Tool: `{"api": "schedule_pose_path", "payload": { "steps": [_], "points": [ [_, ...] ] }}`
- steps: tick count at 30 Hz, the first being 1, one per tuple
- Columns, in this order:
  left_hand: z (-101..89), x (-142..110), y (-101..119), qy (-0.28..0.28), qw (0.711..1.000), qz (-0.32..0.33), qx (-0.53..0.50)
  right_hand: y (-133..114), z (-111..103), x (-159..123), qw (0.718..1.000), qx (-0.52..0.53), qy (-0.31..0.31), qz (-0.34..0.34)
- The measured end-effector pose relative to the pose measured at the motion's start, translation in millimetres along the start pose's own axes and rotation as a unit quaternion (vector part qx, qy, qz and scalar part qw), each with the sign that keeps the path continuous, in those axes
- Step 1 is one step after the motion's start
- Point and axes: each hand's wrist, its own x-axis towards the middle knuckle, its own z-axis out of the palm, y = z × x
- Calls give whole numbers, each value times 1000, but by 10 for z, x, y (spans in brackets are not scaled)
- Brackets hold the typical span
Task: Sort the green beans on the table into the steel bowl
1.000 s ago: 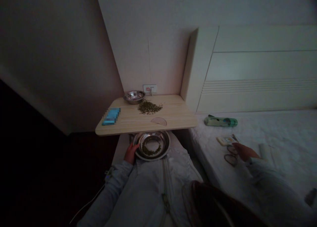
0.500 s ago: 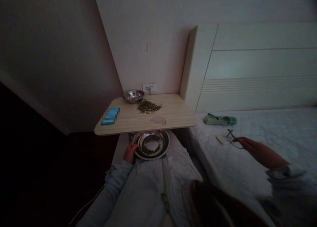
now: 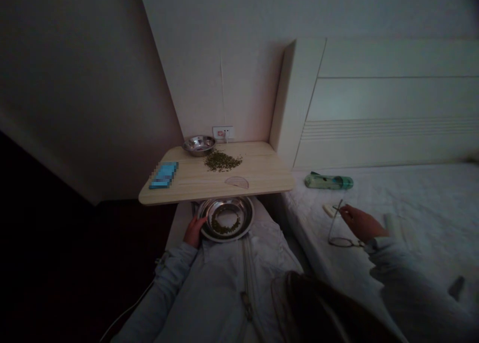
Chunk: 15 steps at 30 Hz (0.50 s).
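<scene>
On my lap sits a steel bowl (image 3: 245, 228) with a ring of small green bits (image 3: 226, 228) around its bottom. My left hand (image 3: 194, 231) grips the bowl's left rim, thumb over the edge. Out over the bed, my right hand (image 3: 361, 223) is closed on a pair of eyeglasses (image 3: 341, 242), holding them by a temple arm while the lenses hang low near the sheet. A small pale item (image 3: 329, 210) lies on the bed just beside the fingers.
A wooden table (image 3: 187, 191) stands in front of my knees. It bears a second steel bowl (image 3: 199, 144), a heap of green bits (image 3: 221, 161) and a blue, blurred-out phone-like slab (image 3: 163, 175). A green bottle (image 3: 329, 181) lies on the bed (image 3: 422, 198).
My right hand has moved slightly left with the eyeglasses, which now hang lower and turned differently. My left hand stays on the bowl. The whole view has shifted a little.
</scene>
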Motion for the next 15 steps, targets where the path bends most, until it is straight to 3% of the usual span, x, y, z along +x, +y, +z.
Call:
{"api": "schedule_pose_path", "payload": {
  "steps": [5,11,15],
  "points": [
    [-13,52,-91,-2,999,-30,-11,180,265,71,998,-42,-35,12],
    [-17,81,-147,4,1000,-26,-8,62,504,80,979,-122,134,95],
    [6,50,-101,-1,998,-49,-35,70,578,128,980,-106,144,88]
  ]
}}
